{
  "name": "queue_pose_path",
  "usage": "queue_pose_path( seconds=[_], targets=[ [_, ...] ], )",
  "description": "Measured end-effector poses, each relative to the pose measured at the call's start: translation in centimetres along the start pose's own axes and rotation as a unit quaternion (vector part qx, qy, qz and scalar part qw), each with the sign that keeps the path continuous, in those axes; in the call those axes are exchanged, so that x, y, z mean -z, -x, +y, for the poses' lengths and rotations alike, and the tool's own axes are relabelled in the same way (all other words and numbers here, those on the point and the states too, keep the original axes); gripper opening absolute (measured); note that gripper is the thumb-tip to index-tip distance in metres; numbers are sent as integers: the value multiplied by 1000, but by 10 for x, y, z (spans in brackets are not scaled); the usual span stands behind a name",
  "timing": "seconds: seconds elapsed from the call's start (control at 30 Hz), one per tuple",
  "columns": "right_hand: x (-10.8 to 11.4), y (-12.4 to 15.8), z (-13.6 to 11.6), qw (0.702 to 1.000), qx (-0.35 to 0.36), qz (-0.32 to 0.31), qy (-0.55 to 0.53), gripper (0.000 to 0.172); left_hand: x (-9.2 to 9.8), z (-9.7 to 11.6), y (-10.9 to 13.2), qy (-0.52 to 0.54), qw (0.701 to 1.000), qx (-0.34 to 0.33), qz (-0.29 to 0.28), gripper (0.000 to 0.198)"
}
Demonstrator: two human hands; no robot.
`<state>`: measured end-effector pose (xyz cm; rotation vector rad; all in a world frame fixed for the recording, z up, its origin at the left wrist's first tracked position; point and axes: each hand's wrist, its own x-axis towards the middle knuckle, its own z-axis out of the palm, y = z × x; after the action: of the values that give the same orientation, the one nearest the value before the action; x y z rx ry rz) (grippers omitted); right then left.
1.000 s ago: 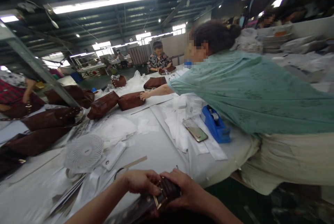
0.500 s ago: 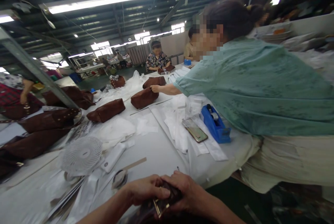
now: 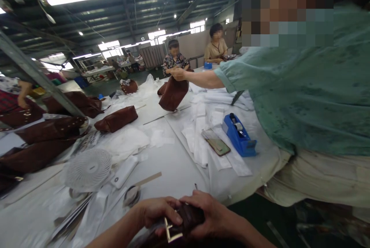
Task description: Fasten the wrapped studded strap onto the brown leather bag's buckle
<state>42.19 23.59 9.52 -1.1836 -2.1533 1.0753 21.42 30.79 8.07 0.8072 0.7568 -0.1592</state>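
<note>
At the bottom of the head view, my left hand (image 3: 157,211) is closed on a dark brown leather strap (image 3: 190,215), its thumb lying along the near side. A gold buckle (image 3: 170,232) shows just below that thumb. My right hand (image 3: 214,213) grips the same strap from the other side, fingers curled over it. A thin dark tip (image 3: 195,187) pokes up just above my right fingers; what it belongs to is hidden. Below the strap, a dark brown mass is cut off by the frame edge.
A white fan (image 3: 88,169) and a tape roll (image 3: 132,196) lie left of my hands. Ahead are a phone (image 3: 216,142) and a blue tape dispenser (image 3: 238,136). A co-worker in green (image 3: 312,98) reaches across from the right, holding a brown bag (image 3: 174,93). Several brown bags lie left.
The co-worker has lifted a brown bag off the table and leaned back to the right. In my hands, the strap and buckle have turned slightly, the buckle shifting left.
</note>
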Motion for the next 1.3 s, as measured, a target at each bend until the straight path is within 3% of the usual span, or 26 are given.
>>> queue_pose_path(
  seconds=[0.13, 0.3, 0.43, 0.67, 0.77, 0.87, 0.97, 1.07, 1.2, 1.3],
  targets=[
    [0, -3, 8, 999, -14, -1, -29, 58, 0, -1, 1, 1, 999, -34, 3, 24],
    [2, -7, 11, 997, -24, 23, -68, 55, -9, 2, 5, 43, 995, -76, -40, 40],
    [11, 2, 19, 990, -56, 59, -118, 67, -11, -5, 8, 75, 990, -101, -69, 41],
    [38, 38, 49, 945, -175, 223, -165, 54, 3, -17, 17, 92, 982, -167, -7, 30],
    [23, 37, 38, 957, -167, 190, -141, 48, 2, -15, 17, 75, 984, -160, 7, 29],
    [0, 22, 16, 980, -90, 135, -117, 45, -2, -16, 13, 20, 990, -139, 2, 38],
    [-12, 11, 7, 982, -82, 137, -103, 41, 0, -21, 12, -2, 984, -167, 60, 46],
    [-10, 12, 23, 964, -122, 177, -158, 35, 10, -23, 21, 13, 977, -176, 119, 56],
    [-6, 19, 61, 904, -170, 300, -251, 52, 35, -11, 41, 15, 965, -188, 182, 54],
    [-9, 21, 70, 869, -180, 367, -279, 62, 53, -5, 46, -5, 965, -159, 208, 54]
  ],
)
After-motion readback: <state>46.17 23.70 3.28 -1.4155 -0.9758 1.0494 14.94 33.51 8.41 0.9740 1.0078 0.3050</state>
